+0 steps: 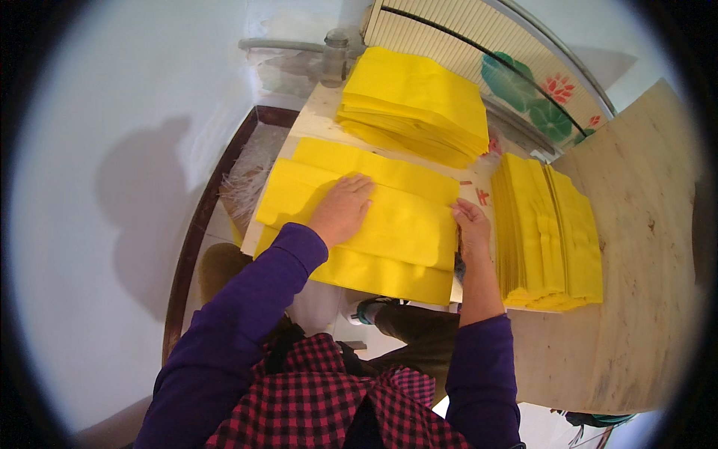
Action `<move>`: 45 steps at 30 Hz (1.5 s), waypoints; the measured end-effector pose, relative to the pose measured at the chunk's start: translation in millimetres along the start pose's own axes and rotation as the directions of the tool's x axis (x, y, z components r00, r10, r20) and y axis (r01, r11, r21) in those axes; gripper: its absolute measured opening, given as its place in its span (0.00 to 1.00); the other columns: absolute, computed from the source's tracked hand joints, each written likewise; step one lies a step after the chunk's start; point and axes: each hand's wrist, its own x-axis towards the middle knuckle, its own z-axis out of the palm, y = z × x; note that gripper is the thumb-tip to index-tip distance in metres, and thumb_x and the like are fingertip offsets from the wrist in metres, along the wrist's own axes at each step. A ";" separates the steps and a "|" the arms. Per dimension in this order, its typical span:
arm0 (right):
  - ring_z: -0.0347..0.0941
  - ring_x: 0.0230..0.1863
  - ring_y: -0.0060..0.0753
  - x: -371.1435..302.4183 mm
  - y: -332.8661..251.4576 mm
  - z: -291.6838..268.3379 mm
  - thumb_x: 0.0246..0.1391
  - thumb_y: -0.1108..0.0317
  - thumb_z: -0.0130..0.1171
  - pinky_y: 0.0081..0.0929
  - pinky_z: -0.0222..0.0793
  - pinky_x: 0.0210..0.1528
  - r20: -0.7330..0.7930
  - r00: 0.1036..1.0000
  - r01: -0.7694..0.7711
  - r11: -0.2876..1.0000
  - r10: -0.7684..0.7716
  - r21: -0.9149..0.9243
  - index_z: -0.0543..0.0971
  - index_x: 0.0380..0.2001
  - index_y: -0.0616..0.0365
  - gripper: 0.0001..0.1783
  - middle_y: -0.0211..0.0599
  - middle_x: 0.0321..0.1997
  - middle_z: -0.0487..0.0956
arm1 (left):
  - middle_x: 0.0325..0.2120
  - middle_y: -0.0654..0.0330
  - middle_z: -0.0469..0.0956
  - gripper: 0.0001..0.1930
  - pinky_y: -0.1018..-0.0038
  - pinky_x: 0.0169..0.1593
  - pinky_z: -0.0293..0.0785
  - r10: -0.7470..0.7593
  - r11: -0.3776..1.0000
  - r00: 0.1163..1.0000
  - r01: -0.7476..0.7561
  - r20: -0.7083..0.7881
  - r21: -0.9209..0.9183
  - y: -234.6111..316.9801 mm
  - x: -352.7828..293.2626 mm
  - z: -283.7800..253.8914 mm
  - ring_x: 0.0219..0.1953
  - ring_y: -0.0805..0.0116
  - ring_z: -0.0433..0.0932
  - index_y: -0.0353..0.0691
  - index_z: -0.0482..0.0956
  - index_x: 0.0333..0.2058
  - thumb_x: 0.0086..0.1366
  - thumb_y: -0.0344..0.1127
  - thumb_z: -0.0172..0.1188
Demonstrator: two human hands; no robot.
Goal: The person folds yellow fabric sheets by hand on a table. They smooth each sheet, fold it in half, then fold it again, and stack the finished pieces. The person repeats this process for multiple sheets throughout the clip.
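Observation:
A folded piece of yellow fabric [407, 213], like nonwoven cloth, lies in front of me on other yellow pieces at the table's near side. My left hand [342, 209] rests flat on its upper left part, fingers stretched out and holding nothing. At the fabric's right edge, my right hand [473, 224] has thumb and fingers pinched together on the border. A thick stack of yellow fabric pieces [415, 93] sits behind it. To the right of my right hand stands another yellow stack [546, 232], its layers showing at the side.
A glass jar [334, 58] stands at the far left corner of the wooden table [314, 112]. Small red scraps [482, 196] lie between the stacks. A wooden board [636, 247] spreads at right. A white wall [149, 97] is on the left, a slatted panel [464, 37] behind.

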 end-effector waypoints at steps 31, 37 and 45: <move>0.44 0.75 0.40 -60.3 -28.9 13.2 0.65 0.34 0.32 0.32 0.39 0.73 0.170 0.984 -0.059 0.994 0.042 0.094 0.49 0.71 0.60 0.46 0.48 0.75 0.49 | 0.63 0.48 0.63 0.23 0.56 0.70 0.48 -0.035 0.993 0.989 0.018 0.144 0.119 22.0 -2.5 -10.4 0.68 0.52 0.56 0.36 0.67 0.60 0.72 0.42 0.45; 0.44 0.75 0.40 -49.5 -4.4 0.4 0.65 0.35 0.34 0.32 0.40 0.73 0.196 0.981 -0.034 0.994 0.014 0.100 0.49 0.71 0.61 0.45 0.48 0.75 0.49 | 0.63 0.48 0.62 0.23 0.56 0.70 0.48 -0.013 0.995 0.993 0.000 0.121 0.101 22.7 -4.2 -7.4 0.68 0.52 0.56 0.36 0.68 0.59 0.71 0.42 0.46; 0.47 0.74 0.40 -51.6 6.3 -15.3 0.66 0.38 0.36 0.32 0.42 0.72 0.102 0.995 0.002 0.984 -0.020 0.180 0.50 0.70 0.63 0.44 0.48 0.74 0.52 | 0.64 0.48 0.62 0.23 0.56 0.70 0.48 0.001 0.992 0.989 -0.019 0.148 0.122 27.5 -3.2 -6.5 0.68 0.53 0.55 0.36 0.67 0.59 0.71 0.43 0.46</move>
